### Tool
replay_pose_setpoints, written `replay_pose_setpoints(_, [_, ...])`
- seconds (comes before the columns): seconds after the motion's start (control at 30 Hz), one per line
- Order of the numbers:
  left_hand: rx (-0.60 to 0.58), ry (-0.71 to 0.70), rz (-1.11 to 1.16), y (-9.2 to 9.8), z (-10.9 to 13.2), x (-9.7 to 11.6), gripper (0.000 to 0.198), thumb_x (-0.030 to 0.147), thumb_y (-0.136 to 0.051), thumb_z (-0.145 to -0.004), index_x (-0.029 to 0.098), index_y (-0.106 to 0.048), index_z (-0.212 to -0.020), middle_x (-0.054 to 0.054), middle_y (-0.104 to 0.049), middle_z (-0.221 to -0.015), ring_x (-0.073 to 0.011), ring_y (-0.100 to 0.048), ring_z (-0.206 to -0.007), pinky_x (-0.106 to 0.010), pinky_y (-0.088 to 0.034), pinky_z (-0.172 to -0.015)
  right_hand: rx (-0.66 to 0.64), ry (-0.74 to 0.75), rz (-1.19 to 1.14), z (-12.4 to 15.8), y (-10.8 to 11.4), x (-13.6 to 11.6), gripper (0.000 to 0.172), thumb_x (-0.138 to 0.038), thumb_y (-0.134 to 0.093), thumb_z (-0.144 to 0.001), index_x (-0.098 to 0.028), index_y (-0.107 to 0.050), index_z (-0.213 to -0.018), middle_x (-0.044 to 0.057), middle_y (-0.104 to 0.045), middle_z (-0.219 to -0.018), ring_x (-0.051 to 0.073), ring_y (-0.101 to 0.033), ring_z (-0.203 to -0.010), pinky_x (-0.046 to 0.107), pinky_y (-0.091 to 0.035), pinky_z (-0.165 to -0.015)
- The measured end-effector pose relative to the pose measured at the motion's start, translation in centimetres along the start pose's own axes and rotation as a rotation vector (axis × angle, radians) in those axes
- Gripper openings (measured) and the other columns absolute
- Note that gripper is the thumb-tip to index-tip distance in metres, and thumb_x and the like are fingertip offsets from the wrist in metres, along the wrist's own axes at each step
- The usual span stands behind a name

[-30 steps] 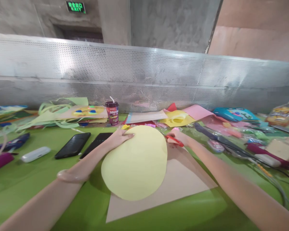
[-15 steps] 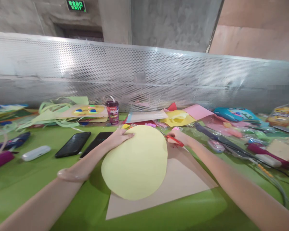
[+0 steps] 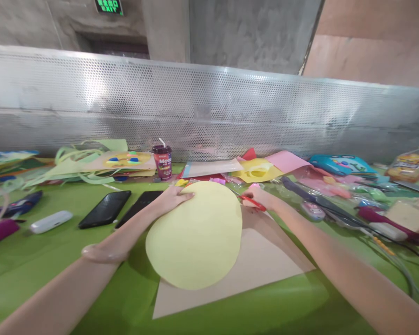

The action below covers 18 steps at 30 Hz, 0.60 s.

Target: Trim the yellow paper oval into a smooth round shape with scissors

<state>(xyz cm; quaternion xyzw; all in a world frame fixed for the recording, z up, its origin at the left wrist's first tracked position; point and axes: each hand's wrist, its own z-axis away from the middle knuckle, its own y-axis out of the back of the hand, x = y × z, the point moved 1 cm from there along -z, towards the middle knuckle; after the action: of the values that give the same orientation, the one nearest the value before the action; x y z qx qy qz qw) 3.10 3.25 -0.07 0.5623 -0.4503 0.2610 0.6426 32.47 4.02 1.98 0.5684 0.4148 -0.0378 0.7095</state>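
My left hand (image 3: 174, 199) grips the upper left edge of a rounded, pale yellow sheet of paper (image 3: 199, 237), thumb on its face and the other fingers partly hidden behind. In my right hand (image 3: 262, 197) is a pair of scissors (image 3: 253, 203) with red handles, at the paper's upper right edge. Most of the blades are hidden by the paper, so how far they are spread does not show. Under the yellow paper, a beige sheet (image 3: 265, 260) lies on the green table (image 3: 265, 311).
Two dark phones (image 3: 105, 209) and a white case (image 3: 51, 222) lie to the left. Behind them are paper strips (image 3: 73, 163) and a purple drink cup (image 3: 163, 162). Coloured paper (image 3: 288, 164), a blue pouch (image 3: 342, 164) and cables (image 3: 401, 263) are at the right. A perforated metal panel (image 3: 202, 93) stands behind.
The view has shifted very slightly. Both hands, the yellow paper and the scissors keep almost the same places.
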Motion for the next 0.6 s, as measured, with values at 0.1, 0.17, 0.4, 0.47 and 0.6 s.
replay_pose_setpoints(0.1, [-0.015,0.005,0.015,0.0,0.03,-0.04,0.052,0.056,-0.057,-0.066,0.015,-0.064,-0.097,-0.008,-0.067,-0.091,-0.0251,-0.063,-0.077,-0.031,-0.049,-0.065,0.013,0.018,0.034,0.02,0.13,0.05,0.015,-0.022,-0.043,-0.064,-0.018,-0.042,-0.049,-0.003,-0.048,-0.041,0.011,-0.045,-0.037,0.02,-0.032,-0.035])
replay_pose_setpoints(0.17, [-0.018,0.007,0.01,-0.01,0.05,-0.04,0.052,0.056,-0.057,-0.066,0.015,-0.064,-0.097,-0.008,-0.067,-0.09,-0.0252,-0.063,-0.078,-0.03,-0.049,-0.064,0.016,0.017,0.045,-0.01,0.15,0.22,0.015,-0.022,-0.044,-0.064,-0.018,-0.043,-0.05,-0.003,-0.049,-0.041,0.011,-0.045,-0.037,0.02,-0.031,-0.034])
replay_pose_setpoints(0.4, [-0.018,0.043,0.034,-0.08,0.22,0.28,0.053,0.057,-0.058,-0.064,0.014,-0.064,-0.096,-0.009,-0.067,-0.088,-0.025,-0.063,-0.076,-0.03,-0.049,-0.063,0.034,0.016,-0.046,-0.22,0.12,0.61,0.018,-0.021,-0.045,-0.065,-0.018,-0.042,-0.048,-0.004,-0.046,-0.038,0.01,-0.043,-0.035,0.02,-0.031,-0.034])
replay_pose_setpoints(0.47, [-0.022,0.047,0.036,-0.1,0.3,0.44,0.053,0.057,-0.058,-0.064,0.014,-0.064,-0.096,-0.009,-0.067,-0.088,-0.025,-0.063,-0.076,-0.03,-0.049,-0.063,0.034,0.005,-0.08,-0.18,0.2,0.46,0.019,-0.021,-0.046,-0.065,-0.018,-0.041,-0.047,-0.004,-0.046,-0.038,0.01,-0.044,-0.036,0.02,-0.033,-0.036])
replay_pose_setpoints(0.6, [-0.019,0.038,0.022,-0.11,0.34,0.47,0.052,0.057,-0.058,-0.065,0.014,-0.065,-0.094,-0.009,-0.067,-0.087,-0.0253,-0.063,-0.076,-0.03,-0.049,-0.063,-0.027,0.018,-0.074,-0.04,0.28,0.16,0.015,-0.02,-0.046,-0.065,-0.017,-0.043,-0.05,-0.003,-0.05,-0.043,0.01,-0.046,-0.039,0.02,-0.033,-0.037])
